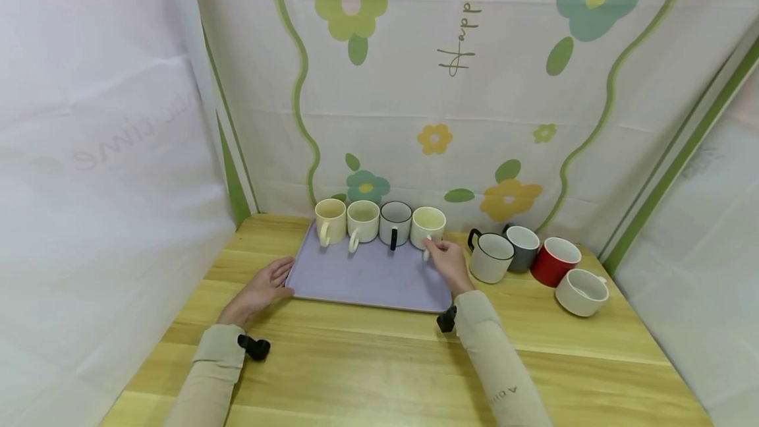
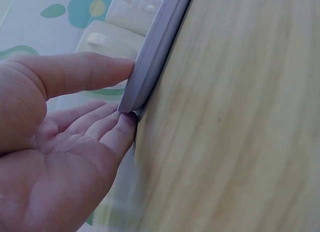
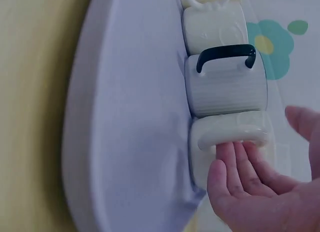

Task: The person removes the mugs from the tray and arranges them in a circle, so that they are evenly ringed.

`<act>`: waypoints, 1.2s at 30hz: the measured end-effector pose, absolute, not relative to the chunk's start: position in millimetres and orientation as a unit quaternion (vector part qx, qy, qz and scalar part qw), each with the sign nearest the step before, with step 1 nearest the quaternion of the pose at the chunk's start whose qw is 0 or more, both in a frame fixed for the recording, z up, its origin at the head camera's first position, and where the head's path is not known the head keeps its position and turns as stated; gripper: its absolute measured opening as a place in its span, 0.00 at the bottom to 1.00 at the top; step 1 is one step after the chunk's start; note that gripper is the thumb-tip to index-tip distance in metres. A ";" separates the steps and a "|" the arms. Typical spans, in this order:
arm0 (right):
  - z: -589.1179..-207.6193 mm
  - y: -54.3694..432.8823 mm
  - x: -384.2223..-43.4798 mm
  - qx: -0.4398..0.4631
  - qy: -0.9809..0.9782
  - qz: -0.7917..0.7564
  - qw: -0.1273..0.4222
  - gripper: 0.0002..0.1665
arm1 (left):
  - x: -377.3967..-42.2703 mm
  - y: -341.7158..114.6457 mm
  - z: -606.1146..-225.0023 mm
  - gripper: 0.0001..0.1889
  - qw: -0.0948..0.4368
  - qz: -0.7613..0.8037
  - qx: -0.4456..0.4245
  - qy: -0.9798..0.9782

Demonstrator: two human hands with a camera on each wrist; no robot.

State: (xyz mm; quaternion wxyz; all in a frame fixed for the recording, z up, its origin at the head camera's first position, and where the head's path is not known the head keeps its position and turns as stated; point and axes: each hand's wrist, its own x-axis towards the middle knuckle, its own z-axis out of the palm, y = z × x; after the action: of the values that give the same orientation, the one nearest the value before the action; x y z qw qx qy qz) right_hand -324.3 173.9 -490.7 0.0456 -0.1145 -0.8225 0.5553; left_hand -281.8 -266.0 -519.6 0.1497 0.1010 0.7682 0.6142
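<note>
My left hand (image 1: pixel 259 287) touches the near left corner of a lavender tray (image 1: pixel 362 279). In the left wrist view its thumb meets the rim, and the extended fingers lie along the tray's outer side. My right hand (image 1: pixel 449 265) is at the rightmost cream mug (image 1: pixel 423 232) on the tray; in the right wrist view the fingertips touch its handle (image 3: pixel 235 134) while the thumb stands apart. Left of it, along the tray's back edge, stand a whitish mug with a black handle (image 1: pixel 393 226), a cream mug (image 1: pixel 362 226) and a pale yellow mug (image 1: pixel 333 228), all upright.
On the wooden table (image 1: pixel 356 361), right of the tray, stand a white black-rimmed mug (image 1: pixel 491 265), a grey mug (image 1: pixel 522 257), a red mug (image 1: pixel 551 267) and a low white cup (image 1: pixel 580 298). A flowered curtain (image 1: pixel 385 97) hangs behind.
</note>
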 end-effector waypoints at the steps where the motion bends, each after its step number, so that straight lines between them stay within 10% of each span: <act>1: -490.9 173.2 -326.3 -0.122 -0.815 0.565 0.043 0.31 | -281.9 -266.1 -520.2 0.45 0.149 0.615 0.100 0.768; 18: -490.3 166.3 -328.0 -0.154 -0.794 0.583 0.081 0.26 | -284.3 -264.4 -523.0 0.46 0.153 0.614 0.100 0.768; 27: -463.4 206.1 -287.0 -0.050 -0.773 0.631 -0.040 0.26 | -284.1 -267.8 -519.9 0.45 0.151 0.609 0.102 0.772; 36: -454.8 283.8 -211.8 0.048 -0.798 0.599 -0.051 0.24 | -282.1 -267.1 -519.7 0.45 0.151 0.611 0.104 0.770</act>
State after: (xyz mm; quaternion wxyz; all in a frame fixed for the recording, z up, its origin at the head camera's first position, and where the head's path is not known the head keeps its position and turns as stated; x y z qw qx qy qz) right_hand -211.8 283.8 -454.8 -0.0511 0.0477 -0.7976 0.5992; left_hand -282.1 -267.1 -519.7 0.1513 0.1045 0.7700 0.6110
